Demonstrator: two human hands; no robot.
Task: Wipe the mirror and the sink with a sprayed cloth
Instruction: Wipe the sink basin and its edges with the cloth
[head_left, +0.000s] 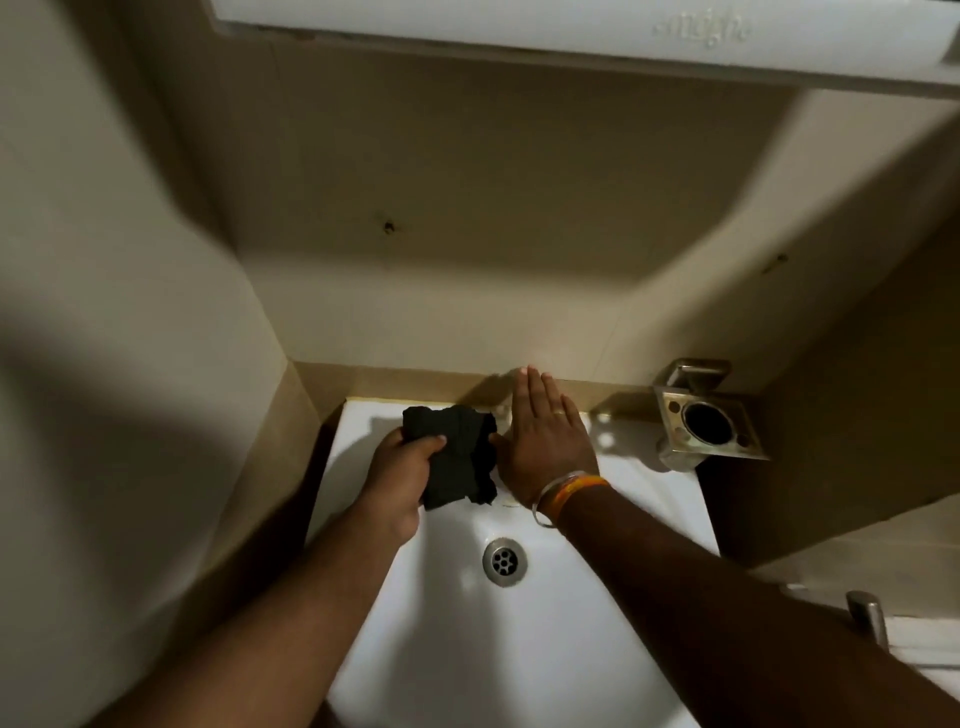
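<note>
A white sink (639, 499) fills the lower middle of the view, with a metal drain (504, 561) in its basin. My left hand (402, 478) grips a crumpled black cloth (457, 452) over the sink's back left part. Right beside the cloth, my right hand (545, 441) is held flat with straight fingers near the sink's back rim, the tap hidden beneath it. Its wrist carries bangles and an orange band. The white bottom edge of the mirror cabinet (571, 47) runs along the top.
A square metal holder (706, 421) is fixed to the wall right of the sink. A metal handle (870, 616) shows at the lower right. Beige walls close in on the left, back and right.
</note>
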